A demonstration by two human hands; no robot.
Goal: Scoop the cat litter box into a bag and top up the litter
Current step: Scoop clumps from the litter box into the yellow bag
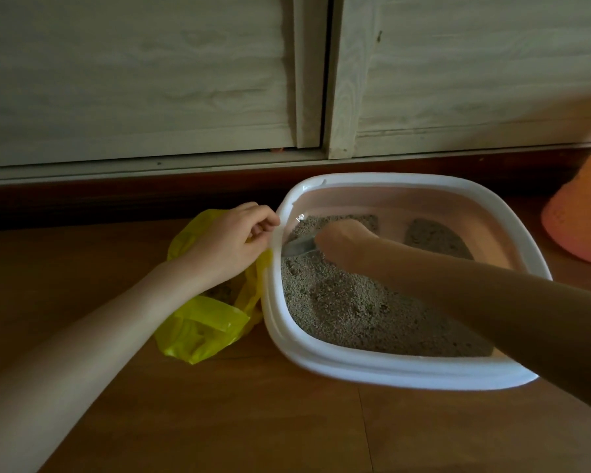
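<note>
A white-rimmed litter box [382,365] sits on the wooden floor, holding grey litter [348,308] with bare patches of its pink bottom at the far side. My right hand [342,238] reaches into the box and grips a grey scoop [299,246], whose blade lies in the litter near the box's left wall. A yellow plastic bag [205,322] lies on the floor against the box's left side, with some litter visible inside. My left hand [232,240] is over the bag and pinches its edge at the box's rim.
Pale wood-grain cabinet doors [151,80] stand right behind the box above a dark baseboard. An orange plastic basket [584,213] lies at the right edge. The wooden floor [253,421] stretches toward me.
</note>
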